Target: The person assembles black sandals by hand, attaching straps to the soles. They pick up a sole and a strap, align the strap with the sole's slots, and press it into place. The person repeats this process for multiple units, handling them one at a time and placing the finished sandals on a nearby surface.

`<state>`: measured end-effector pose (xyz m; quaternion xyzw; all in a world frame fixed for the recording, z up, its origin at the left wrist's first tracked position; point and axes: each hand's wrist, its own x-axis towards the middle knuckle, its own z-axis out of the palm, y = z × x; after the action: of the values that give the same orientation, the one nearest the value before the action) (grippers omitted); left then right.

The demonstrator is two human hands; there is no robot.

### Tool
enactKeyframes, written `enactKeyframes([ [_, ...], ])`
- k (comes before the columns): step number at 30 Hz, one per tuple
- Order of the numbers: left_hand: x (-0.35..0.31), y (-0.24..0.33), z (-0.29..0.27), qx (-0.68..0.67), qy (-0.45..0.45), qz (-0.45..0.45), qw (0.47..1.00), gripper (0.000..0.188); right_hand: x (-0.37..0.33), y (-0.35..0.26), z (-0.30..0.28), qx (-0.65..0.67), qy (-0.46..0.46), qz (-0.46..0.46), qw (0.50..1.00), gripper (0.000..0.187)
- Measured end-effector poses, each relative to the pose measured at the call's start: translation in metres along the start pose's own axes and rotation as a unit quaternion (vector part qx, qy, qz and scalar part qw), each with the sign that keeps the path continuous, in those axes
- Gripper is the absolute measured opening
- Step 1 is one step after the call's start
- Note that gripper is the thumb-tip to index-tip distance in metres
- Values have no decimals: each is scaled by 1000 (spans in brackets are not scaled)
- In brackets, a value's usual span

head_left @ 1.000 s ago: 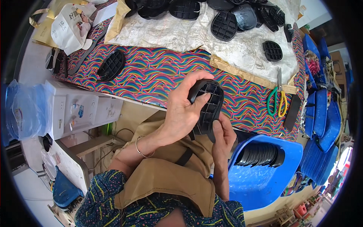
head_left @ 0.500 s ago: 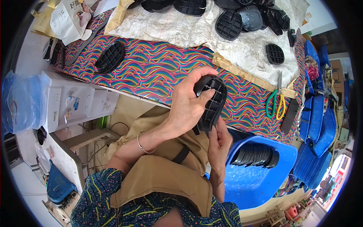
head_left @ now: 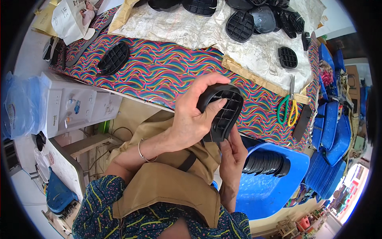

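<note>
A black shoe heel (head_left: 227,113) with a ribbed, gridded hollow is held up over the table's near edge, its rounded end pointing away from me. My left hand (head_left: 195,115) wraps round its left side, thumb on the grid and fingers behind the outer wall. At the narrow lower end, my right hand (head_left: 232,153) pinches the edge between thumb and fingers. Part of the right fingers is hidden behind the heel. Another gridded heel (head_left: 114,58) lies on the patterned tablecloth (head_left: 159,79) to the left.
Scissors (head_left: 287,109) with green and yellow handles lie at the right, beside a dark flat bar (head_left: 302,122). Several black heels (head_left: 240,26) rest on a white sheet (head_left: 171,30) at the back. Below the table edge, a blue tub (head_left: 254,203) holds a row of black pieces (head_left: 266,163).
The heel has tilted in my hands, showing more of its outer wall at the rounded end. Both hands keep their hold. The whole view has shifted slightly.
</note>
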<state>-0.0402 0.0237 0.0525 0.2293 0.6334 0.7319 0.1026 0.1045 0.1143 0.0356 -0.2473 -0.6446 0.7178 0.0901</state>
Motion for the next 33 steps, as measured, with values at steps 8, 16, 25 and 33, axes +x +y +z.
enactKeyframes([
  [8, 0, 0, -17, 48, -7, 142, 989, 35, -1, -18, 9, 275, 19, 15, 961, 54],
  [16, 2, 8, -14, -114, 47, 14, 992, 42, 1, 14, 2, 313, -40, 33, 948, 54],
  [25, 5, 8, -12, -71, 46, -4, 996, 41, -5, -7, -3, -89, -2, -58, 994, 48],
  [33, 22, 23, -23, -147, -68, -144, 976, 40, 11, 18, -47, -10, -102, -114, 988, 30],
])
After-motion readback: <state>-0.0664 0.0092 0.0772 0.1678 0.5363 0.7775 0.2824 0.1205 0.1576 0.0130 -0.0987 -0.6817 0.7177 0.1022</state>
